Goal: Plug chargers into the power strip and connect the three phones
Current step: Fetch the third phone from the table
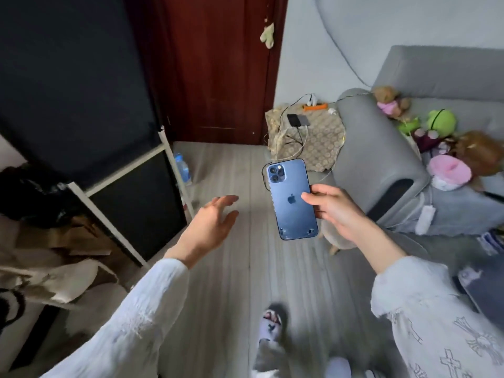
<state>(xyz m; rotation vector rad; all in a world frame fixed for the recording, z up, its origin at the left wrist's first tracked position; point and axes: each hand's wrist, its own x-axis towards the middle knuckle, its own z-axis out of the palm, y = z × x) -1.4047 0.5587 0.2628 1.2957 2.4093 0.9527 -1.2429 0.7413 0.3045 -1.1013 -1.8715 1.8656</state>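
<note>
My right hand (pixel 334 211) grips a blue phone (pixel 289 203) by its right edge, back side up, above the floor. My left hand (pixel 212 225) hovers empty to the left of it, fingers spread. Farther off, a small table covered with a patterned cloth (pixel 324 143) carries two dark phones (pixel 298 120) lying side by side, with black and white cables (pixel 298 137) trailing from them. An orange and white power strip (pixel 315 106) lies at the table's back edge with chargers plugged in.
A grey sofa (pixel 381 165) with several plush toys (pixel 436 124) stands on the right. A dark red door (pixel 218 66) is behind the table. A black cabinet with a white frame (pixel 128 175) is on the left, a water bottle (pixel 182 167) beside it.
</note>
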